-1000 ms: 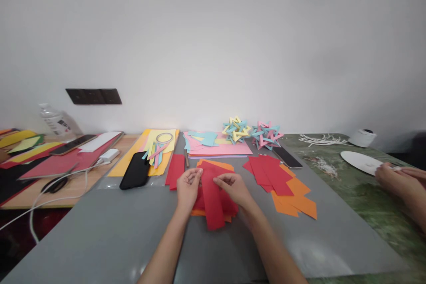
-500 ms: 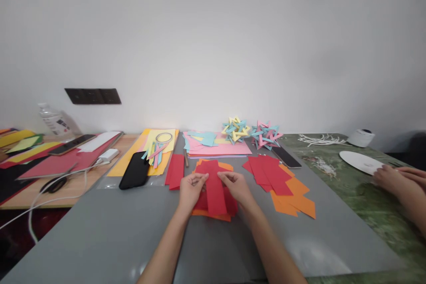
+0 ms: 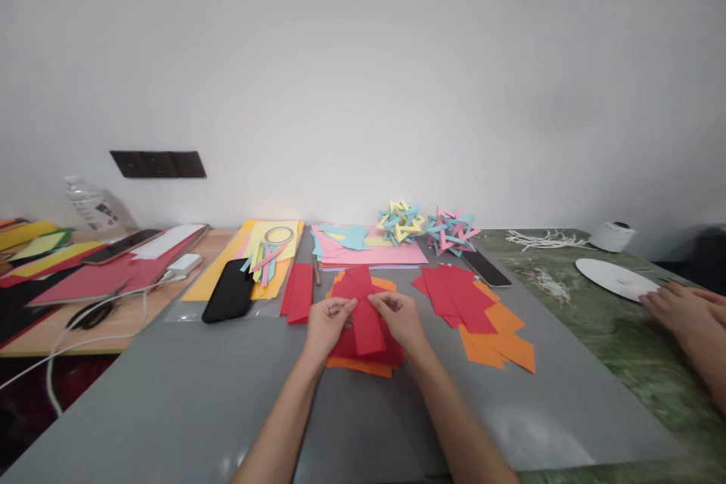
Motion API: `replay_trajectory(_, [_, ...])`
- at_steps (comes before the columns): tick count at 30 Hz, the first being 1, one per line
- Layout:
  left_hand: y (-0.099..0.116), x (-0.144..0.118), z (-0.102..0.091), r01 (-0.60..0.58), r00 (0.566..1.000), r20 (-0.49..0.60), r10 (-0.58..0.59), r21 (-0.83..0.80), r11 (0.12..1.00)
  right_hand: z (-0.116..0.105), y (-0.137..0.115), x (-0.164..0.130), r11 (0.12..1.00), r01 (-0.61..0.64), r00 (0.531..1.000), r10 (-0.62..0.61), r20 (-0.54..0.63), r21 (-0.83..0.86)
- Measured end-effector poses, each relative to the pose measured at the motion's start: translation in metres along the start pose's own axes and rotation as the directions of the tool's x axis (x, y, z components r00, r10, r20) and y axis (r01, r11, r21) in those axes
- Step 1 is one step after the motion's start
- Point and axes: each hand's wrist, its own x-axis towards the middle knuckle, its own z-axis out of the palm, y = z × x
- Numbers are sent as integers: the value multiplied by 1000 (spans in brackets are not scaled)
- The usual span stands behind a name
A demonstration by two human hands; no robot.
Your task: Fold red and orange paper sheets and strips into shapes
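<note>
We pinch one red strip (image 3: 363, 310) between our left hand (image 3: 327, 324) and right hand (image 3: 401, 318), over the red-and-orange pile (image 3: 363, 357) mid-desk. Two woven paper stars (image 3: 431, 227) sit finished at the far edge; many loose red and orange pieces (image 3: 482, 318) lie unused beside us.

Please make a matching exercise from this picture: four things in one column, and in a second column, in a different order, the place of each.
Things:
1. red paper strip
2. black phone
3. white plate
4. scissors

Places:
A. on the wooden table at far left
B. on the green marbled surface at right
C. held between the left hand and the right hand
D. beside the yellow sheets

Pairs: 1-C, 2-D, 3-B, 4-A
</note>
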Motion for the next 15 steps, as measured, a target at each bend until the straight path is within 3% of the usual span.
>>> replay_trajectory(4, [2, 1, -1, -41, 997, -69, 41, 1, 999, 0, 2, 0, 998, -70, 991, 70, 113, -2])
replay_trajectory(7, [2, 1, 1, -3, 996, -87, 3, -9, 1000, 0, 3, 0, 999, -48, 997, 49, 54, -25])
replay_trajectory(11, [-2, -1, 3, 66, 997, -25, -66, -5, 998, 0, 2, 1, 999, 15, 998, -17, -61, -34])
replay_trajectory(15, [-1, -1, 3, 16, 1000, -11, -16, 17, 1000, 0, 3, 1, 999, 28, 999, -30, -46, -37])
